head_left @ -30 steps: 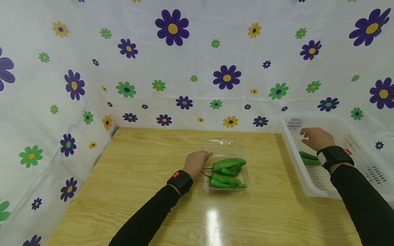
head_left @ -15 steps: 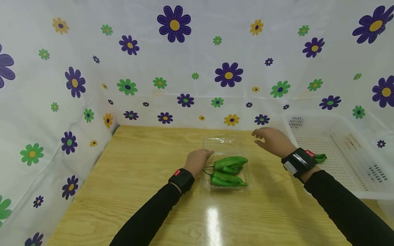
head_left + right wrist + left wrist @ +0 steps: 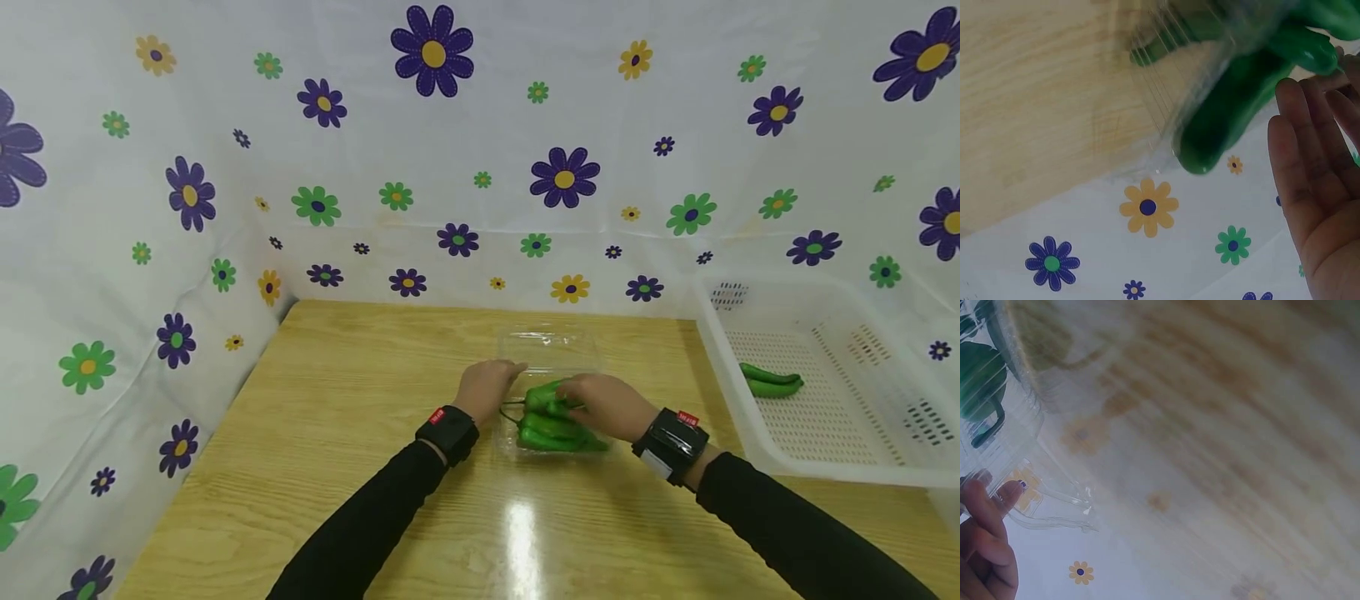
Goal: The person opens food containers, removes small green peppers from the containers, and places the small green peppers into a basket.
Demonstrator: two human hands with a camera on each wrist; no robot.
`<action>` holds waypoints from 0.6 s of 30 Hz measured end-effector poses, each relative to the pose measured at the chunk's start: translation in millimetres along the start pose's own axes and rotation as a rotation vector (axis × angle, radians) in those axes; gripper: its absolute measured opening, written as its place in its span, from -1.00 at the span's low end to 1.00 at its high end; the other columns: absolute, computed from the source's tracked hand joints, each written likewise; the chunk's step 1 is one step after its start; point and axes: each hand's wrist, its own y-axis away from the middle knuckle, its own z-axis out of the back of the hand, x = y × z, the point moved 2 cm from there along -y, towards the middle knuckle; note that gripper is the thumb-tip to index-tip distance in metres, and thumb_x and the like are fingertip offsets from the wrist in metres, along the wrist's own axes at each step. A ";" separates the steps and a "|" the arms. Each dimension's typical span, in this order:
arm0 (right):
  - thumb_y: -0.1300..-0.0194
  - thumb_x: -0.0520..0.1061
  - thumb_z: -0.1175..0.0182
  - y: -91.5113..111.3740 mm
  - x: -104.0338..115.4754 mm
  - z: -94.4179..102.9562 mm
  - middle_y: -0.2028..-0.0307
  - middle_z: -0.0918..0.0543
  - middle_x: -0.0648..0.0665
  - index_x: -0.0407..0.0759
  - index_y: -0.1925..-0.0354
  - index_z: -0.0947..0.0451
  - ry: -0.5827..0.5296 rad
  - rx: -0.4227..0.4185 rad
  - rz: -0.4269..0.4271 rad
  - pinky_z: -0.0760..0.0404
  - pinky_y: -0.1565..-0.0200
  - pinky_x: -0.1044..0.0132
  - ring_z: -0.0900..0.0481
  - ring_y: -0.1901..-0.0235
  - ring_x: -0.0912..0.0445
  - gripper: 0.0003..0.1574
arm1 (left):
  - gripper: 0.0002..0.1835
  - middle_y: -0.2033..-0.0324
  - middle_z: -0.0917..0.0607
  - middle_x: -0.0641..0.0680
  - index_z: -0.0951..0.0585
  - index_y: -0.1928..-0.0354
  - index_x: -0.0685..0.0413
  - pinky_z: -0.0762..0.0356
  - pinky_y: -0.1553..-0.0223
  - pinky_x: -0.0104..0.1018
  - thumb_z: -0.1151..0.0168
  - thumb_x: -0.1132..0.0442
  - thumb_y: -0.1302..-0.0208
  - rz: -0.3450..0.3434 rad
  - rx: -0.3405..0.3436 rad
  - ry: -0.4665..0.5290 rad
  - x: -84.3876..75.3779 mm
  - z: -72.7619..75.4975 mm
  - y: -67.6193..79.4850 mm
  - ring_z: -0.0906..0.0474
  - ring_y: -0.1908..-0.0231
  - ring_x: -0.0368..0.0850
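The left hand (image 3: 486, 392) pinches the left side of a clear plastic container (image 3: 506, 447); the left wrist view shows its thumb and finger at the transparent edge, with the other fingers curled. The right hand (image 3: 609, 407) is over the right part of the same container, its fingers by the green peppers (image 3: 551, 439). In the right wrist view those fingers are fairly straight and loosely parted, fingertips just beside the tip of 1 pepper; I cannot tell whether they touch it.

At least 3 peppers lie on their sides in the container, 2 of them with thin stems pointing toward the left hand. The container's lid (image 3: 551, 348) is folded back, lying on the far side, away from the person.

Each wrist wears a black band, the left band (image 3: 447, 433) and the right band (image 3: 671, 446) both showing a red tag, and both sleeves are black.

Under the container is a light wood-grain surface (image 3: 375, 358), with a bright reflection near its front. Well to the right stands a white perforated basket (image 3: 847, 472), holding 2 slender green vegetables (image 3: 772, 385) near its left wall. Behind and to the left hangs a white cloth (image 3: 480, 117) printed with purple, green and yellow flowers.
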 end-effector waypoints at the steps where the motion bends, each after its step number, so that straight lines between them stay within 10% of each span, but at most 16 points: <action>1: -0.10 -0.22 -0.35 -0.1 -0.1 -2.3 0.27 -0.71 -0.08 -0.20 0.19 -0.64 -0.004 0.003 0.003 -0.64 0.24 0.27 -0.65 0.29 0.13 -0.76 | -0.72 0.28 -0.77 0.00 -0.67 -0.01 -0.04 -0.61 0.43 -0.34 -0.14 0.26 -0.31 0.000 0.003 -0.006 0.1 0.1 -0.4 -0.67 0.40 -0.14; 18: -0.07 -0.18 -0.39 1.3 0.1 -17.6 0.14 -0.65 -0.16 -0.25 0.05 -0.57 0.080 0.026 -0.026 -0.65 0.19 0.21 -0.65 0.19 0.04 -0.56 | -0.70 0.27 -0.76 0.00 -0.65 -0.05 -0.07 -0.55 0.48 -0.41 -0.13 0.26 -0.32 0.004 0.038 -0.017 -0.9 2.5 -0.9 -0.66 0.41 -0.15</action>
